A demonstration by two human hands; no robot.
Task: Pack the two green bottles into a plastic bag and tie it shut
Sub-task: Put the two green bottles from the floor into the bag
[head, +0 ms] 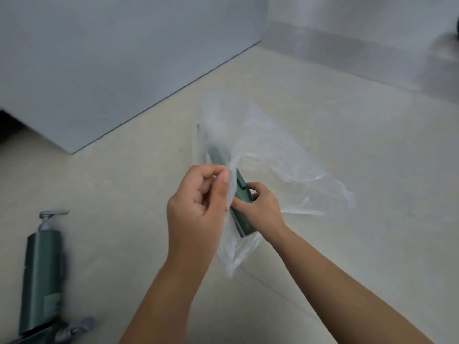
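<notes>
Clear plastic, thin and crinkled, is billowing up between the two hands — this is the bag, hanging in the air over a pale tiled floor. The left hand is pinching the bag's edge between thumb and curled fingers, holding it up. The right hand is closing its fingers round a dark green bottle, which is tilting with its far end sliding into the bag's mouth (the near end is still sticking out below the hand). The film is blurring the part already inside.

A second green bottle, with a grey pump on top, is lying flat on the floor at the lower left, well apart from the hands. Just beside its base another grey pump head is showing at the frame's edge — what it belongs to is hard to tell. A grey-blue panel is standing behind.
</notes>
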